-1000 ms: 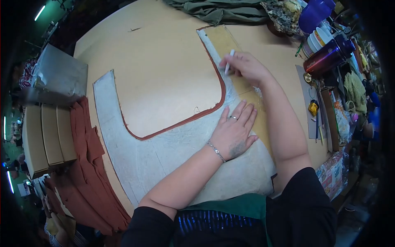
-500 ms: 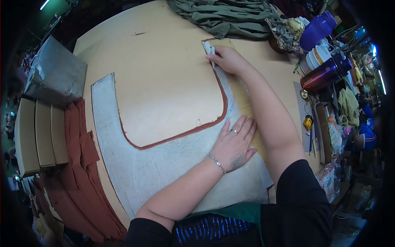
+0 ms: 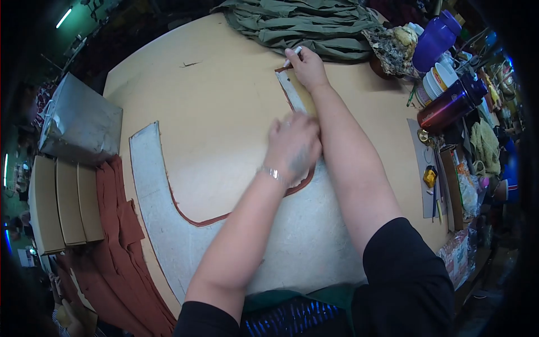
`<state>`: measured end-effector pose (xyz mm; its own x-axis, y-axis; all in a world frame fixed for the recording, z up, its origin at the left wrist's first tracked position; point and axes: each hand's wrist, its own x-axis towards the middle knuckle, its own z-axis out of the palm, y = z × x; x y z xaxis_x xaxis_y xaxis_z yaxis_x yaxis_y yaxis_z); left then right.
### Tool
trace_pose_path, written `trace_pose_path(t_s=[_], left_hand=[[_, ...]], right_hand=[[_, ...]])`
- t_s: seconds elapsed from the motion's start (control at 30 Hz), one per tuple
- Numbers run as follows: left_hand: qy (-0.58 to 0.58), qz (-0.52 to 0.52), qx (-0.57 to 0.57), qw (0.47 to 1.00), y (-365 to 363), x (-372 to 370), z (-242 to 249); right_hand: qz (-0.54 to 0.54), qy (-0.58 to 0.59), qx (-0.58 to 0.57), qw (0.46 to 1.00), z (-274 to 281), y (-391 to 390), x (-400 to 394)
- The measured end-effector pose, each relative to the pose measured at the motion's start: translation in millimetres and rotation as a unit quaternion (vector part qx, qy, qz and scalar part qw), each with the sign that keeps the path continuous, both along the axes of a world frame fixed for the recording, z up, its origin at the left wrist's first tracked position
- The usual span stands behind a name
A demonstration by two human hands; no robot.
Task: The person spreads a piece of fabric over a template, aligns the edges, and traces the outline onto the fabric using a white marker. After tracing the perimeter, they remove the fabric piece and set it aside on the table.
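Note:
A large U-shaped, pale grey pattern piece lies flat over rust-brown fabric, which shows as a thin border along the inner curve. My right hand is closed around a short white pen, its tip at the top end of the pattern's right arm. Beneath that forearm a yellowish strip runs along the pattern's edge. My left hand, smeared by motion, is over the right arm of the pattern, close beside the right forearm. Its fingers are blurred.
Dark green fabric is heaped at the far edge. On the right stand a purple bottle, a dark tumbler and small tools. Cardboard boxes, a grey metal box and folded rust-brown cloth line the left.
My left hand has lifted off the lower right of the pattern and moved up toward its right arm. My right hand has shifted to the tip with the pen.

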<state>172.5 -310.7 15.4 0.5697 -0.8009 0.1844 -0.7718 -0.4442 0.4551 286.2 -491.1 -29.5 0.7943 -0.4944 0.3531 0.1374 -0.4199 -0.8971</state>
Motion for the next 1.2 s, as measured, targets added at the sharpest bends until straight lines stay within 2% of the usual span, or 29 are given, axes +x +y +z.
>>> trace_pose_path(t_s=[0.07, 0.1, 0.17, 0.23, 0.33, 0.37, 0.5, 0.6, 0.67, 0.77, 0.9, 1.0, 1.03, 1.1, 1.17, 1.2], left_hand=[[-0.076, 0.091, 0.06, 0.991, -19, 31, -20], [-0.063, 0.09, 0.087, 0.99, -23, 38, -14], [-0.031, 0.083, 0.147, 0.985, -26, 44, -7], [-0.043, 0.084, 0.142, 0.985, -27, 44, -12], [-0.052, 0.087, 0.139, 0.985, -26, 45, -13], [-0.053, 0.086, 0.14, 0.985, -27, 46, -13], [-0.051, 0.084, 0.162, 0.982, -26, 45, -9], [-0.053, 0.088, 0.162, 0.981, -29, 45, -8], [-0.059, 0.089, 0.172, 0.979, -29, 45, -10], [-0.061, 0.086, 0.182, 0.978, -30, 42, -8], [-0.045, 0.083, 0.147, 0.985, -27, 49, -14], [0.033, 0.077, 0.05, 0.995, -7, 34, -20], [0.009, 0.008, 0.006, 1.0, 4, 21, -33], [-0.058, -0.014, 0.065, 0.996, 22, -68, 3], [-0.072, -0.098, 0.109, 0.987, 39, -146, 17], [-0.044, -0.119, 0.143, 0.982, 44, -174, 21]], right_hand=[[-0.024, 0.037, -0.034, 0.998, 5, -3, -3], [-0.019, 0.045, -0.027, 0.998, 7, -4, -5], [0.007, 0.075, -0.085, 0.994, 6, -8, 4], [-0.003, 0.142, -0.172, 0.975, 9, -3, 1], [0.005, 0.199, -0.139, 0.97, 14, 1, 3], [0.004, 0.198, -0.167, 0.966, 16, -1, 1], [-0.17, 0.111, -0.349, 0.915, 14, -30, -11], [-0.115, 0.059, -0.135, 0.982, 13, -55, -37], [-0.107, 0.01, -0.02, 0.994, 7, -64, -66], [-0.093, -0.043, 0.153, 0.983, 4, -54, -124], [-0.037, -0.039, 0.271, 0.961, 13, -31, -209], [-0.059, -0.075, 0.334, 0.938, 24, -8, -265], [-0.056, -0.074, 0.335, 0.938, 24, -3, -279], [-0.044, -0.069, 0.336, 0.938, 21, 3, -301], [-0.027, -0.044, 0.298, 0.953, 16, 8, -323], [-0.017, -0.03, 0.277, 0.96, 14, 11, -334]])
